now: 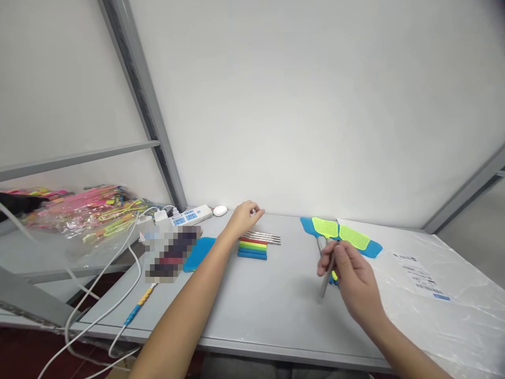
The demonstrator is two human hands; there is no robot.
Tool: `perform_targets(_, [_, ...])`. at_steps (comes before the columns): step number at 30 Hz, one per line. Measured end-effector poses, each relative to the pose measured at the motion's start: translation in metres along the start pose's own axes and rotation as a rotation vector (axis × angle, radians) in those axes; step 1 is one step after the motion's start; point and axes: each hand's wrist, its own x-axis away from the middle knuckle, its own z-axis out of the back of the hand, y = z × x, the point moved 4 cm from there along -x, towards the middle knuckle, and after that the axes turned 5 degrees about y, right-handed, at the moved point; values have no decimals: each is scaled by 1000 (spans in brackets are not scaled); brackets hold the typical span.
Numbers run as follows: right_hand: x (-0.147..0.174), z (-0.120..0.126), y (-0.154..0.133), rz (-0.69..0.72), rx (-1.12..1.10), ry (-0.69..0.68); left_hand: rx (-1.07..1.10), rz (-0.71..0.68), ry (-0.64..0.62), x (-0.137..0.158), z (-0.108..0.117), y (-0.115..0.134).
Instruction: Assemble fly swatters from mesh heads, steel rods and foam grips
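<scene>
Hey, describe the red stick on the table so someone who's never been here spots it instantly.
On the grey table against the white wall, find the person's left hand. Just nearer the camera, silver rods lie alongside coloured sticks. The red stick borders the silver rods, its colour setting it apart from the yellow-green sticks and blue sticks.

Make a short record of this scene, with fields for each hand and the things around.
Left hand: near the metal rods; grip unclear
Right hand: holding a grey rod
Beside metal rods: coloured tubes
Beyond right hand: blue and yellow mesh pieces
Far right: white plastic sheet
Back left: power strip
</scene>
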Motion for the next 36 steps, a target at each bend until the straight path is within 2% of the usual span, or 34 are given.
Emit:
perform_targets(3, [2, -22, 13, 35, -1, -78, 56, -83, -68, 2, -8, 12])
perform_targets(6, [2, -34, 24, 102, 32, -105, 73, -174, -184, 31, -12, 21])
perform_targets(10, [1, -36, 37, 143, 84, -148, 8, -352, -337, 76, -12, 22])
perform_targets(14, [4, -30, 47, 120, 142, -236, -79, -452, -355, 90, -12, 18])
perform_targets(18, [11, -26, 52, 118, 286, -315, -152, -460, -335, 86, -14, 19])
perform_targets(22, [13, -30, 62, 63, 417, -300, -202, -450, -335, 87, -14, 20])
perform_targets(25, [11, -33, 73, 45, 406, -242, -221, -406, -346, 87, -14, 18])
perform_targets(29, [7, -29, 83, 70, 281, -199, -217, -379, -359, 86, -13, 17])
perform_targets(32, [4, -24, 87, -21, 212, -183, -160, -385, -374, 86, -12, 19])
perform_targets(36, [1, -27, 91, -244, 124, -155, -46, -389, -431, 87, -12, 23])
